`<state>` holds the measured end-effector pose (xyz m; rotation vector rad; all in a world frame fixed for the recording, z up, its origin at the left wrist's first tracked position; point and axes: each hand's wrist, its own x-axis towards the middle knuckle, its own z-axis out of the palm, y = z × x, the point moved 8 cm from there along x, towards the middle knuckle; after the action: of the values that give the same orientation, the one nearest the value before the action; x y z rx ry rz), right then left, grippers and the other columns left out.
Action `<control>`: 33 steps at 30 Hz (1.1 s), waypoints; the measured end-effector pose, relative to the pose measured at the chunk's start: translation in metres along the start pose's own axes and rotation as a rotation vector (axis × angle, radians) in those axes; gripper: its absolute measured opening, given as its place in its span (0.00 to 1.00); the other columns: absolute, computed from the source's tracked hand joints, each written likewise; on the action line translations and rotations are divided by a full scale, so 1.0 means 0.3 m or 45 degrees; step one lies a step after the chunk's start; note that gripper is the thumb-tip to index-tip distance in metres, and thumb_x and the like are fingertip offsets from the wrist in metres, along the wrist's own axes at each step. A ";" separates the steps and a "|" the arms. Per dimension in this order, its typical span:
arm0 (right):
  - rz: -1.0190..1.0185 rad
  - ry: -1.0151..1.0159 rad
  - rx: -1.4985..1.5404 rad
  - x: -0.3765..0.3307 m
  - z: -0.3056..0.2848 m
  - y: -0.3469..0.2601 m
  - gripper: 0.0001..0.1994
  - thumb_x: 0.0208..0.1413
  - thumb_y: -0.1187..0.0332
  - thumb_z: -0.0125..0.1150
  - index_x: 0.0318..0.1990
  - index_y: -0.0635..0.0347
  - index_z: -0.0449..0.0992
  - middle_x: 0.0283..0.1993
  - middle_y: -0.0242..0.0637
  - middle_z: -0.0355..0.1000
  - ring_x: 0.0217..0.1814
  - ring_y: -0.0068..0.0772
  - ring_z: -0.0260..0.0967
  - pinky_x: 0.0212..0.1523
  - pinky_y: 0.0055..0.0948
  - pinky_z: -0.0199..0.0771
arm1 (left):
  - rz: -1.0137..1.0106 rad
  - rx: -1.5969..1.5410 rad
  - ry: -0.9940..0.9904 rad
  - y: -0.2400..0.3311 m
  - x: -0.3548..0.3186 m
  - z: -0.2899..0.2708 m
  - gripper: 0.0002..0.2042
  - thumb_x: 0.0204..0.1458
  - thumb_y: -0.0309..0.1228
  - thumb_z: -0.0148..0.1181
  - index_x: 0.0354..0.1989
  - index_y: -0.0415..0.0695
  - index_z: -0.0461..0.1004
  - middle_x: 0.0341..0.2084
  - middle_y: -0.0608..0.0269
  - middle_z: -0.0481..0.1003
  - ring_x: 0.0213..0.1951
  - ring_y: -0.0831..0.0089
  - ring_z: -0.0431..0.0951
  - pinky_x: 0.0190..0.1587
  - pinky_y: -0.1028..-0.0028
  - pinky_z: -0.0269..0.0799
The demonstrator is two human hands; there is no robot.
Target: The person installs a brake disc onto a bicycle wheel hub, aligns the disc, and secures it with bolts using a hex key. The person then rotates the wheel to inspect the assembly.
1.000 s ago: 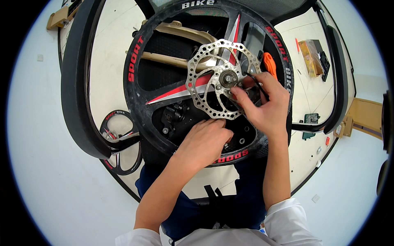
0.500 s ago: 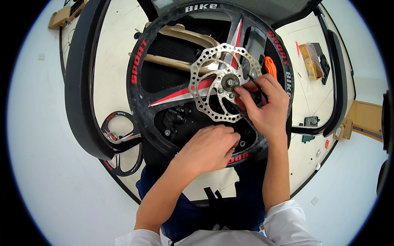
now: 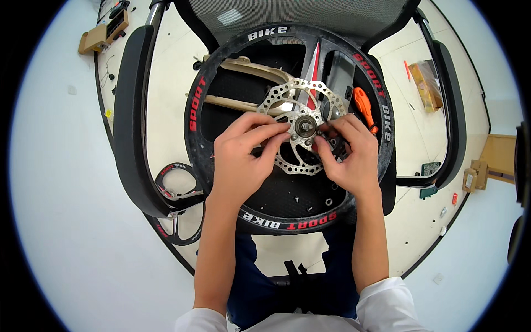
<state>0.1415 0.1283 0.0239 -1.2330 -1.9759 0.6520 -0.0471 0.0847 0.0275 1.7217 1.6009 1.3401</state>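
Note:
A black spoked bike wheel [image 3: 194, 141] lies flat on an office chair's seat, with a silver perforated brake disc [image 3: 301, 84] around its hub [image 3: 306, 127]. My left hand [image 3: 243, 152] is closed in a pinch at the disc's centre, just left of the hub. On the hub's right, the bent thumb and fingers of my right hand [image 3: 353, 157] meet the disc by the bolts. Whatever either pinch holds is too small or hidden. Small loose bolts and a nut [image 3: 328, 202] lie between the spokes, nearer to me.
A beige fork-shaped part [image 3: 251, 67] and an orange-handled tool [image 3: 363, 105] lie under or within the wheel. Armrests [image 3: 133, 105] [image 3: 451, 105] flank it. On the floor are another wheel [image 3: 194, 239], cardboard boxes [image 3: 93, 41] and a plastic bag [image 3: 426, 83].
My left hand has moved up from the rim's near side to the disc's centre. The black rod in my right fingers no longer shows. The view has shifted slightly.

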 end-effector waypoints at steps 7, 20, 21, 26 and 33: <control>0.092 0.016 0.078 -0.008 -0.010 0.028 0.09 0.45 0.73 0.74 0.33 0.64 0.79 0.32 0.37 0.75 0.30 0.34 0.76 0.32 0.30 0.75 | 0.043 0.154 0.029 0.029 0.043 0.052 0.08 0.49 0.18 0.69 0.38 0.39 0.85 0.34 0.59 0.84 0.34 0.71 0.83 0.34 0.77 0.78; 0.138 0.068 0.193 0.007 -0.054 0.043 0.09 0.46 0.76 0.72 0.36 0.67 0.79 0.32 0.40 0.76 0.32 0.37 0.78 0.35 0.30 0.77 | 0.009 0.166 0.102 0.029 0.029 0.074 0.11 0.45 0.16 0.67 0.39 0.38 0.84 0.32 0.58 0.84 0.34 0.70 0.84 0.36 0.75 0.81; 0.170 0.065 0.228 0.015 -0.055 0.042 0.09 0.46 0.76 0.71 0.36 0.67 0.80 0.32 0.40 0.76 0.32 0.37 0.78 0.35 0.30 0.77 | -0.039 0.110 0.129 0.019 0.025 0.073 0.12 0.45 0.16 0.67 0.40 0.38 0.83 0.31 0.59 0.84 0.33 0.68 0.84 0.37 0.74 0.82; 0.025 -0.112 0.263 0.097 0.002 -0.030 0.08 0.48 0.72 0.70 0.35 0.67 0.82 0.34 0.43 0.77 0.34 0.45 0.78 0.36 0.35 0.77 | -0.153 -0.002 0.205 -0.016 0.011 0.074 0.21 0.45 0.18 0.69 0.51 0.36 0.76 0.31 0.60 0.84 0.36 0.79 0.83 0.42 0.78 0.80; 0.094 -0.193 0.065 0.128 0.070 -0.050 0.10 0.47 0.68 0.69 0.32 0.67 0.83 0.31 0.45 0.77 0.34 0.50 0.77 0.38 0.40 0.76 | -0.152 0.010 0.211 -0.021 0.006 0.066 0.24 0.46 0.18 0.69 0.54 0.37 0.74 0.30 0.60 0.85 0.35 0.81 0.80 0.44 0.77 0.80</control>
<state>0.1055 0.1558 0.0332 -1.2631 -2.0306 0.8502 -0.0339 0.0936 0.0143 1.5276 1.7712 1.4509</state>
